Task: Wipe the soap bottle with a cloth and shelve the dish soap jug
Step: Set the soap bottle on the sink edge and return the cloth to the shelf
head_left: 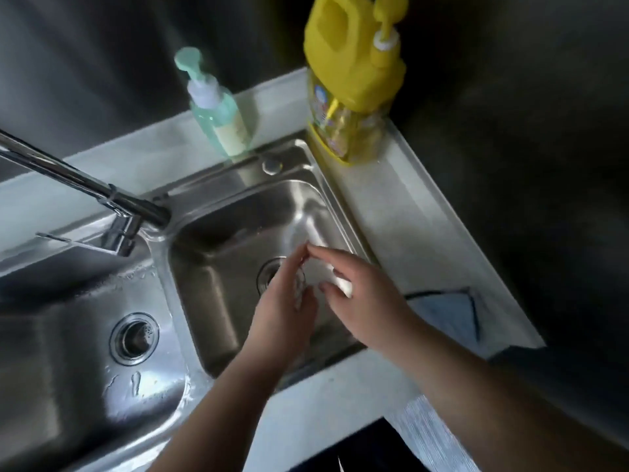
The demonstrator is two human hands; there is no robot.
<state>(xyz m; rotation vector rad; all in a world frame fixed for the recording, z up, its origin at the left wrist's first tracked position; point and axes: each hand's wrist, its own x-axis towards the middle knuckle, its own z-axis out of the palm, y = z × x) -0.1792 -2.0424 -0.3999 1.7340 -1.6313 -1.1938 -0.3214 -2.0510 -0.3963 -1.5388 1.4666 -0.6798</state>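
Observation:
The pale green pump soap bottle (221, 120) stands on the white ledge behind the right sink basin. In the back corner, further right, is the yellow dish soap jug (350, 83) with its pump top. My left hand (282, 311) and my right hand (360, 301) meet fingertip to fingertip over the right basin (218, 267). Between them they hold a small white, partly see-through piece (340, 284); blur hides what it is. A folded blue cloth (449, 315) lies on the counter to the right of my right wrist, untouched.
A chrome faucet (102, 195) reaches in from the left, its spout ending over the divider between the basins. The left basin (51, 352) has a round drain and water drops. A white counter strip (408, 212) runs along the right side against a dark wall.

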